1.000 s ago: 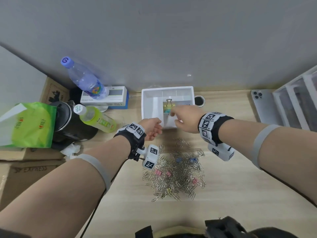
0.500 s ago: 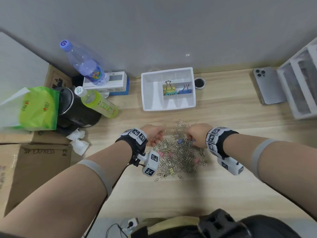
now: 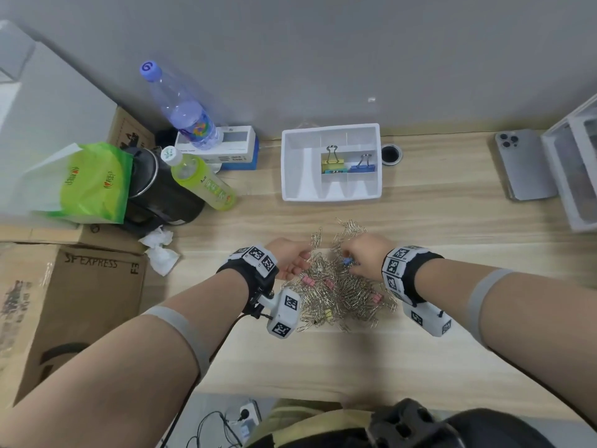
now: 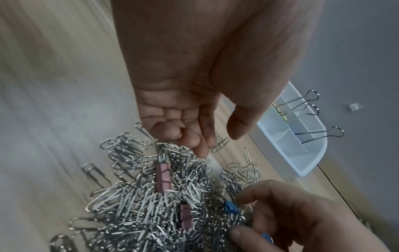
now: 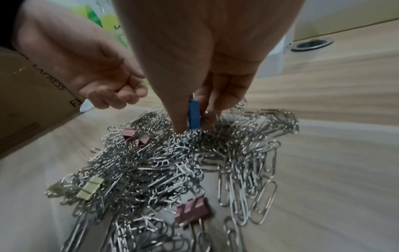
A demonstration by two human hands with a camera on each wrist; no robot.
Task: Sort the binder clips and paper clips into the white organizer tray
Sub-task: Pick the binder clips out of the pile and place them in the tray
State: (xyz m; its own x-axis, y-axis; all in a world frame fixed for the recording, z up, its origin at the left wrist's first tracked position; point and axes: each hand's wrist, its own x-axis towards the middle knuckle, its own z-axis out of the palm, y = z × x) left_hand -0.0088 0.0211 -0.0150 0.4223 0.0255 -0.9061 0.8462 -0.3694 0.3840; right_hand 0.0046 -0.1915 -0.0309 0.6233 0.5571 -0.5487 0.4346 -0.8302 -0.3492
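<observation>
The white organizer tray (image 3: 329, 127) stands at the back of the desk. In its middle compartments are a yellow binder clip (image 3: 332, 163) and a larger blue binder clip (image 3: 361, 168). A heap of silver paper clips (image 3: 342, 292) lies in front of it, mixed with small pink binder clips (image 3: 307, 281) and a pale yellow one (image 3: 328, 315). My right hand (image 3: 353, 268) pinches a small blue binder clip (image 5: 194, 110) at the heap's far side. My left hand (image 3: 302, 263) hovers at the heap's left edge with its fingers curled, and I see nothing in it.
A phone (image 3: 523, 166) and a white rack (image 3: 575, 176) lie at the right. Two bottles (image 3: 200, 179), a black kettle (image 3: 158, 189), a green bag (image 3: 93, 179), crumpled tissue (image 3: 160, 250) and a cardboard box (image 3: 74, 302) crowd the left. A cable hole (image 3: 391, 154) sits beside the tray.
My right hand left the tray, where a blue binder clip now stands beside the yellow one. It came back to the heap and took hold of a small blue clip. My left hand stayed near the heap.
</observation>
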